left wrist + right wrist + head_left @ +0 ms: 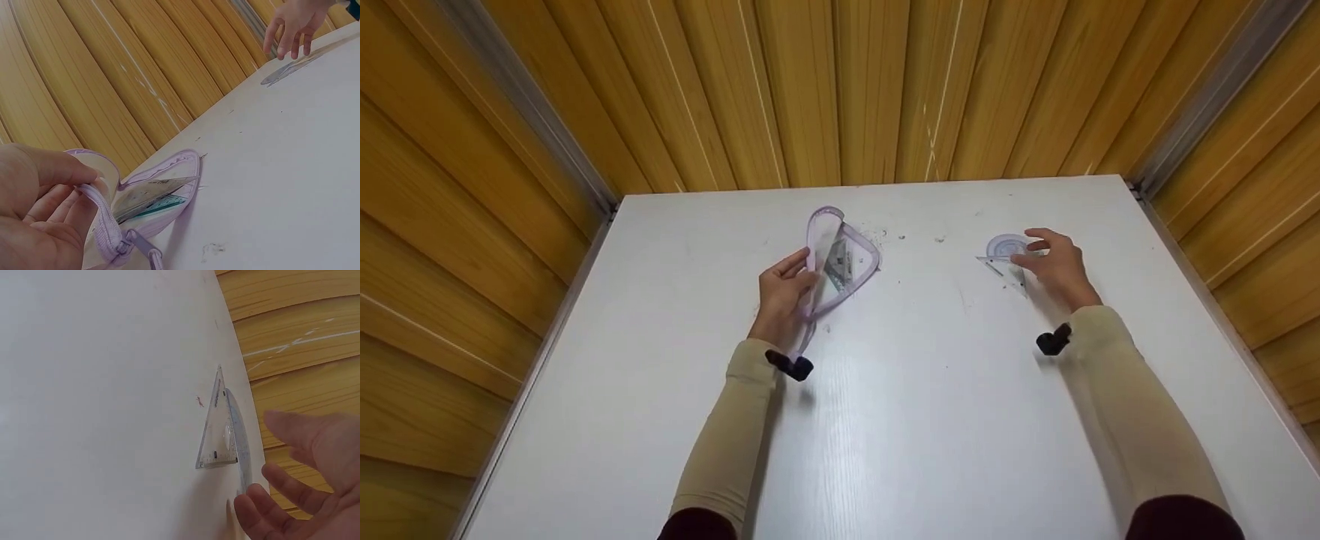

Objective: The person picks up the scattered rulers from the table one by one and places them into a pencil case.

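Note:
My left hand (786, 292) pinches the lilac edge of a clear zip pouch (872, 264) and holds its mouth apart. Inside the pouch, in the left wrist view, lie a clear ruler-like piece (149, 197) and a teal-edged one (163, 206). The zip pull (143, 245) hangs below the thumb. At the right, my right hand (1057, 264) hovers with loosely bent fingers by a clear set square (216, 433) and a bluish protractor (241, 439), which lie together on the table. Its thumb and fingers are apart, with nothing between them in the right wrist view.
The white table (885, 420) carries small dark marks and specks (939, 240) between the hands. Yellow wood-look panels (870, 90) stand behind its far edge and along both sides. A black wrist camera (1054, 340) sits on the right cuff.

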{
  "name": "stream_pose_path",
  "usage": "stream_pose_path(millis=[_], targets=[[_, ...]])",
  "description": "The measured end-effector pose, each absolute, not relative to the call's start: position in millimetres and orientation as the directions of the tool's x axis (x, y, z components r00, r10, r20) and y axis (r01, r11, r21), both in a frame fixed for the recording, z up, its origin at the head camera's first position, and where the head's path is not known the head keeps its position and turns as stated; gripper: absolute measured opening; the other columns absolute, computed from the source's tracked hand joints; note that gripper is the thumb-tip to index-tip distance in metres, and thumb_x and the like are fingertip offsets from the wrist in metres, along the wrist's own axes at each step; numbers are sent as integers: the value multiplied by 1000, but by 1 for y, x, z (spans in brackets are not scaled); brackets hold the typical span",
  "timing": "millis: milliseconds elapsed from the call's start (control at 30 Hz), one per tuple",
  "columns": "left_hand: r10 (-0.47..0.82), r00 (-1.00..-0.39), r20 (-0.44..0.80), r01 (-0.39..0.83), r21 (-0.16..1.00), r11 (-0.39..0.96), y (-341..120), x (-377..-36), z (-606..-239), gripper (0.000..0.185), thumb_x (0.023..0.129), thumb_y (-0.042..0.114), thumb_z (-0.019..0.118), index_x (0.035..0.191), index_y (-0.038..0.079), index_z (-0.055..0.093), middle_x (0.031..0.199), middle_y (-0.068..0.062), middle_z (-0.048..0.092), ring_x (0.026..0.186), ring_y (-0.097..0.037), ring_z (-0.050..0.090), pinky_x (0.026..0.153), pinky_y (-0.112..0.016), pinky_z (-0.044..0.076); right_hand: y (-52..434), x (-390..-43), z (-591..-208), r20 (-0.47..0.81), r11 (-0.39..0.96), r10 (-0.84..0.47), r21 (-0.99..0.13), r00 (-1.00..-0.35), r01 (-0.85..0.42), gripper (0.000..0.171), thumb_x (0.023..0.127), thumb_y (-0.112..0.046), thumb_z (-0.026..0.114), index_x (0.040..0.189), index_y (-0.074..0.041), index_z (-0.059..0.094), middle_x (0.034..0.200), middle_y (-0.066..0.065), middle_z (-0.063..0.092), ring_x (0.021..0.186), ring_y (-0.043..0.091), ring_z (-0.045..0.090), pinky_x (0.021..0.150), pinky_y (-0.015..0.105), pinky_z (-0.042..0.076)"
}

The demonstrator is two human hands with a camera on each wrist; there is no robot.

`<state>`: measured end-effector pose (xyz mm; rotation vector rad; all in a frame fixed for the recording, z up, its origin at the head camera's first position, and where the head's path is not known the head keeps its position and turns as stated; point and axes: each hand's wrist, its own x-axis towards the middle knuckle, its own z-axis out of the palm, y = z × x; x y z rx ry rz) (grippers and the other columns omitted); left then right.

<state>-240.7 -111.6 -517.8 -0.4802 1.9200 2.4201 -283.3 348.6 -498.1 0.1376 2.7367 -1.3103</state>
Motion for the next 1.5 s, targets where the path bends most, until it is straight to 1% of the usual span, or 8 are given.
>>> stream_pose_path(millis=[133, 267, 533, 733, 867, 1000, 1200, 1500], targets=[[-171, -951, -257, -209, 944, -254, -112, -240, -518, 51, 85, -6, 75, 132, 14, 71, 135, -7, 68, 119, -19, 65, 95, -31, 53, 343, -279, -503, -129, 670, 29, -733, -991, 116, 70, 96, -25, 75, 154, -4, 43, 146, 27, 50, 136, 44, 43, 114, 59, 33], [-172, -951, -259, -207, 940, -270, -112, -240, -519, 50, 85, -6, 75, 130, 16, 72, 135, -7, 68, 119, -19, 64, 95, -30, 54, 339, -276, -505, -125, 696, 44, -708, -991, 120, 69, 94, -26, 77, 152, -4, 45, 145, 28, 50, 136, 45, 42, 114, 60, 32], [-179, -955, -237, -187, 948, -258, -112, -239, -518, 50, 86, -8, 73, 131, 13, 72, 132, -9, 69, 116, -22, 66, 89, -29, 56, 332, -269, -509, -132, 717, 86, -680, -987, 154, 73, 91, -28, 79, 152, -5, 46, 147, 29, 48, 136, 45, 42, 112, 61, 32], [-181, -956, -231, -186, 954, -233, -112, -240, -518, 49, 86, -6, 74, 132, 12, 71, 133, -9, 69, 118, -21, 65, 92, -30, 55, 325, -264, -512, -56, 767, 106, -631, -993, 118, 69, 89, -25, 80, 147, -2, 51, 144, 29, 52, 133, 50, 41, 105, 63, 37], [-177, -956, -234, -192, 954, -229, -113, -240, -519, 49, 87, -5, 74, 134, 12, 70, 134, -9, 68, 119, -21, 65, 94, -31, 55, 324, -263, -513, -36, 766, 111, -634, -993, 108, 64, 90, -21, 78, 146, -2, 53, 143, 28, 53, 131, 50, 40, 103, 62, 37], [-185, -956, -227, -183, 957, -225, -112, -240, -519, 49, 86, -6, 74, 131, 12, 71, 133, -10, 68, 119, -21, 65, 93, -31, 55, 324, -262, -514, -29, 751, 114, -652, -993, 106, 60, 92, -16, 77, 145, 0, 54, 142, 28, 55, 134, 49, 43, 105, 61, 37], [-175, -956, -236, -191, 952, -239, -111, -240, -519, 50, 86, -6, 74, 133, 10, 70, 134, -10, 68, 118, -20, 65, 93, -30, 55, 322, -264, -513, -39, 738, 118, -666, -992, 114, 52, 92, -7, 73, 141, 1, 56, 137, 29, 59, 130, 47, 51, 104, 61, 41], [-153, -962, -227, -181, 946, -268, -111, -237, -519, 49, 87, -7, 74, 132, 12, 71, 135, -9, 67, 117, -22, 67, 93, -31, 55, 321, -265, -513, -43, 743, 118, -659, -992, 117, 53, 93, -3, 71, 143, 1, 55, 135, 28, 59, 126, 46, 53, 100, 59, 44]])
